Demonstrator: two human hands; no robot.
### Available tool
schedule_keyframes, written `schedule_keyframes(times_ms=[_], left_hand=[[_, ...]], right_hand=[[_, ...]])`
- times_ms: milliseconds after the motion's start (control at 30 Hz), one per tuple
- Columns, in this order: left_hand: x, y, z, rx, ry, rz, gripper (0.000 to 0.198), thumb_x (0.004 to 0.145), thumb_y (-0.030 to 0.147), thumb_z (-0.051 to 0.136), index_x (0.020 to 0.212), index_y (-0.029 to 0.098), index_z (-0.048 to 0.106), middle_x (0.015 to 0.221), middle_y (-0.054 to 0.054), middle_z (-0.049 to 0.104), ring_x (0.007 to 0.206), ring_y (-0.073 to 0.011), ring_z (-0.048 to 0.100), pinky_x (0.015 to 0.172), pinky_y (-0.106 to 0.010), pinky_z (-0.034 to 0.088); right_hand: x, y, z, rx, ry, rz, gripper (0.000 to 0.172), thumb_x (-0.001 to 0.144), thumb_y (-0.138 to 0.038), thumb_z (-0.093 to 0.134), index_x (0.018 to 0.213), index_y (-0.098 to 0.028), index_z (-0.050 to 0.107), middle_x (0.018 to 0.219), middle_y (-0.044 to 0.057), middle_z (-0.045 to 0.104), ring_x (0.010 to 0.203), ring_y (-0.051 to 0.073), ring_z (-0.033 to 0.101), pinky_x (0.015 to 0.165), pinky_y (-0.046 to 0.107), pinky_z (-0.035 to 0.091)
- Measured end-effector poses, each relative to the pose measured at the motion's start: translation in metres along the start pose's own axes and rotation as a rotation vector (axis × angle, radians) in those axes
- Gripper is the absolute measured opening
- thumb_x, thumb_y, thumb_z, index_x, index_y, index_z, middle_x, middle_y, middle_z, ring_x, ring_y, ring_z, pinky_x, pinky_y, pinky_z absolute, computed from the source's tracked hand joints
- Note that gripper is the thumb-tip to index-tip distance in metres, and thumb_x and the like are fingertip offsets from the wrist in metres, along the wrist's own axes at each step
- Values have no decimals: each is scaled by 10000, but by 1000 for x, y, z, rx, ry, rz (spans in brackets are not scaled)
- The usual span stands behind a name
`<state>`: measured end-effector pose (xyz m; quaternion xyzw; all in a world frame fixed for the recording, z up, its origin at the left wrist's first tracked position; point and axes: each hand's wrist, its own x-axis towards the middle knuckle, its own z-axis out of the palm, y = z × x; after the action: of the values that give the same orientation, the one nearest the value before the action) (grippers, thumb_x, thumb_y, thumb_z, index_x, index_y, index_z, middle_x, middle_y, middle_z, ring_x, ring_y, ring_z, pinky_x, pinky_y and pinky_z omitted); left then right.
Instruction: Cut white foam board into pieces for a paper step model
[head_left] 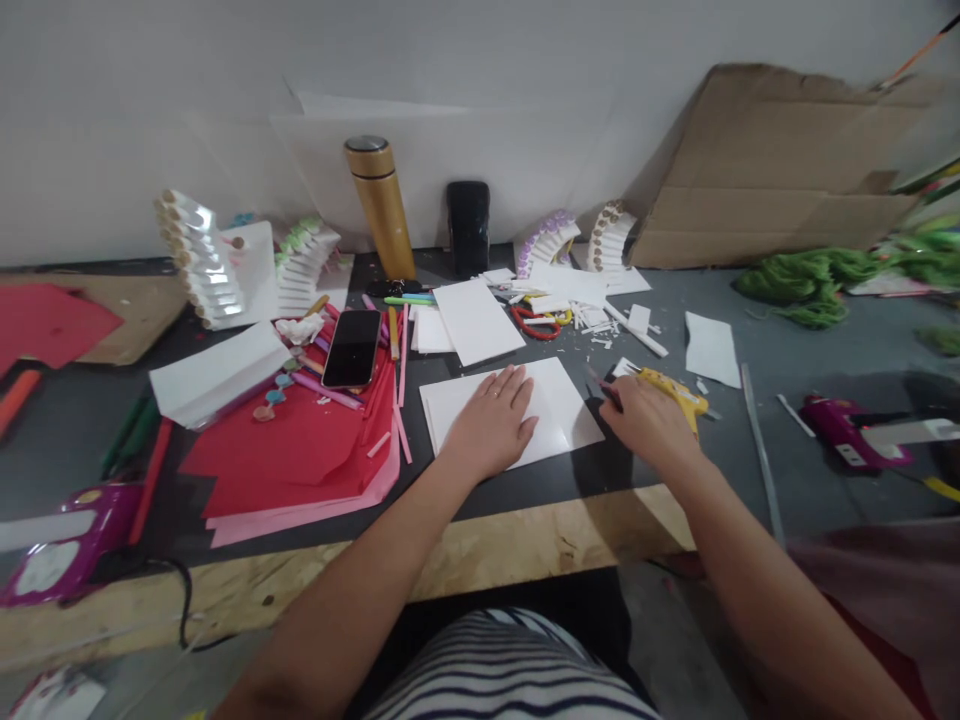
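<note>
My left hand [491, 420] lies flat with fingers spread on a folded sheet of white paper [562, 400], pressing it to the dark tabletop. Just right of the sheet, my right hand [651, 415] is closed around a slim, dark, pen-like tool [606, 385], its tip pointing toward the paper; its exact kind is too small to tell. A yellow tool [679, 392], partly hidden by that hand, rests on the table behind the knuckles. Another white card [478, 320] lies beyond the sheet.
Red and pink paper [285, 450] with a phone [352, 348] lies at left. Behind stand a gold flask [381, 205], a black phone-like object [468, 228] and several paper crafts. Red-handled scissors [536, 322] lie among scraps. Purple glue guns [855, 430] sit at both sides; green yarn [806, 280] is right.
</note>
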<state>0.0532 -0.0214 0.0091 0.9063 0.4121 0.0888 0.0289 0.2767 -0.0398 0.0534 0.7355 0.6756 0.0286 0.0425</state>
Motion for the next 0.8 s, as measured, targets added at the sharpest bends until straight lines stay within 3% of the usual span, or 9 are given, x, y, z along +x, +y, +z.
schedule_keyframes(times_ms=[67,167,400,800], left_hand=[[1,0,0,-5,8,-5,578,1021,398,263,1483,76,390,1598,-152,328,1489,-263,285,1218,-417,221],[2,1,1,-6,1,-14,585,1019,399,258,1489,72,383,1601,-152,320,1494,-270,272,1220,-425,216],[1,0,0,-19,-5,-3,581,993,339,311,1500,60,357,1606,-160,305,1497,-272,264,1221,-422,205],[2,1,-3,-32,-30,-6,595,971,322,334,1504,57,347,1608,-162,298,1498,-267,262,1225,-419,197]], right_hand=[[1,-5,-5,41,24,-21,206,922,-204,447,1008,-114,611,917,161,718,849,275,681,649,311,408],[2,-19,-10,106,-43,-111,289,941,-179,394,1120,-99,605,883,150,737,788,259,688,625,299,398],[6,-55,-14,56,-126,-167,513,967,-222,356,1448,-68,449,974,199,748,862,299,712,675,327,476],[6,-63,-15,-15,-139,-187,498,969,-241,361,1441,-137,483,968,191,750,895,309,727,698,346,520]])
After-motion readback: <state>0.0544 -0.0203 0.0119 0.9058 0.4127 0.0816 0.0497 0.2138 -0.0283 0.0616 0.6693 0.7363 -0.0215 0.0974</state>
